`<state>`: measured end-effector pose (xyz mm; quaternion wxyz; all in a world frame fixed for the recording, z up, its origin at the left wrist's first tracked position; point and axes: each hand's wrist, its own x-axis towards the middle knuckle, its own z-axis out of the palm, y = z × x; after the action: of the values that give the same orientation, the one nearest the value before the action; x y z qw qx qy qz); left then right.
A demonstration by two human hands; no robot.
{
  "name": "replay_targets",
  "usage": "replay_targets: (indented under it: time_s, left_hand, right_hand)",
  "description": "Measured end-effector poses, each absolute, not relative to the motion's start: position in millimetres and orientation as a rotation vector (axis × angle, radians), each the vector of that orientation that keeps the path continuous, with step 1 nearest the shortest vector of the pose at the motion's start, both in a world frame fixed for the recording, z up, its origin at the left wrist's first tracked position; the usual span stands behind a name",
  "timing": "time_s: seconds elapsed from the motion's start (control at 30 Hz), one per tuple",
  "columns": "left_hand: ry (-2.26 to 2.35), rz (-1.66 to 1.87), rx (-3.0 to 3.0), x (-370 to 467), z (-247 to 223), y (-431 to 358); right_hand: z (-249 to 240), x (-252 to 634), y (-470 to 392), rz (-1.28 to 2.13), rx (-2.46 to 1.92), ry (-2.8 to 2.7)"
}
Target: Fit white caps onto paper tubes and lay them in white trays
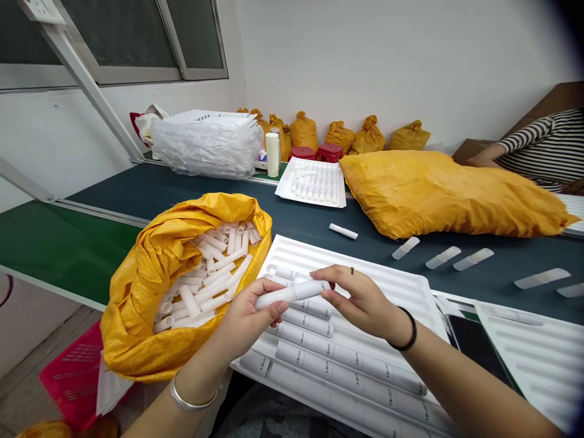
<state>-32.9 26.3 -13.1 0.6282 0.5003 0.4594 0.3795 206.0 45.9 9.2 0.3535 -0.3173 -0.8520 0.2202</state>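
A white plastic tube (278, 297) is held between my two hands above a ribbed white tray (365, 267). My left hand (249, 316) grips its plain, left end with thumb and fingers. At the other end, my right hand (360, 298) pinches the part that looks wrapped in a printed white label. Under my hands, rows of labelled white tubes (351, 356) lie in the tray's grooves. To the left, a yellow woven sack (132, 304) stands open, full of loose plain white tubes (214, 274).
A green-topped bench carries a dark belt (310, 228), with one loose tube and several clear caplike tubes (442, 257). A full yellow sack (447, 194) lies on it. Behind are another tray (285, 185) and tied yellow bags (303, 131). A co-worker's striped sleeve (529, 134) shows right.
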Motion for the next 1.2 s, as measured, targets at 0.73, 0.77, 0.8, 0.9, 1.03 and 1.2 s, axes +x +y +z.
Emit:
replay_targets:
  time_s: [0.73, 0.77, 0.8, 0.9, 1.03, 1.2]
  left_hand:
    - [1.234, 1.042, 1.561, -33.3, -30.0, 21.0]
    - [1.27, 1.015, 1.546, -34.9, -32.2, 23.2]
    - [1.297, 0.963, 1.542, -36.5, -34.5, 26.3]
    - [1.328, 0.802, 1.598, -40.2, -39.8, 38.1]
    - [1.493, 0.968, 1.641, -45.5, -39.2, 51.0]
    - [1.649, 0.913, 1.68, -77.9, -41.3, 63.6]
  right_hand:
    - [8.2, 188.9, 35.0, 0.8, -1.037, -2.223]
    - [5.0, 186.8, 39.2, 0.772, -1.021, -2.295]
    - [1.0, 185.1, 46.3, 0.721, -1.013, -2.392]
    - [-11.8, 188.6, 88.1, 0.484, -1.287, -2.561]
    - [-24.7, 225.0, 172.3, 0.339, -1.858, -2.26]
    - [-50.8, 274.9, 233.8, 0.544, -2.193, -2.067]
